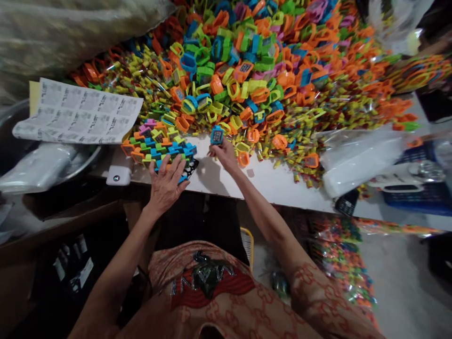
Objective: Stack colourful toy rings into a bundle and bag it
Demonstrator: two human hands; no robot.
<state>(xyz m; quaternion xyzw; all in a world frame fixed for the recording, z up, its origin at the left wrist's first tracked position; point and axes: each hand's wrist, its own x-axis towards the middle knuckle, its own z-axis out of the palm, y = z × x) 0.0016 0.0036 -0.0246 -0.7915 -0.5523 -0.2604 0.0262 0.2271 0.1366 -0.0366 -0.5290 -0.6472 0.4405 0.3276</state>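
Observation:
My left hand [165, 182] lies with fingers spread on a flat row of blue, green and orange toy watch faces [158, 148] at the white table's front edge. My right hand [223, 154] pinches a small blue toy watch face [216, 135] and holds it upright just above the table. A huge heap of orange, yellow, green and blue plastic toy watches and straps [268, 70] covers the table beyond both hands.
Printed sheets of paper [76, 113] lie at the left over a metal basin [14, 141]. A clear plastic bag [356, 160] and a blue crate [420, 188] sit at the right. A small white device [118, 175] rests near the white table's [275, 186] edge.

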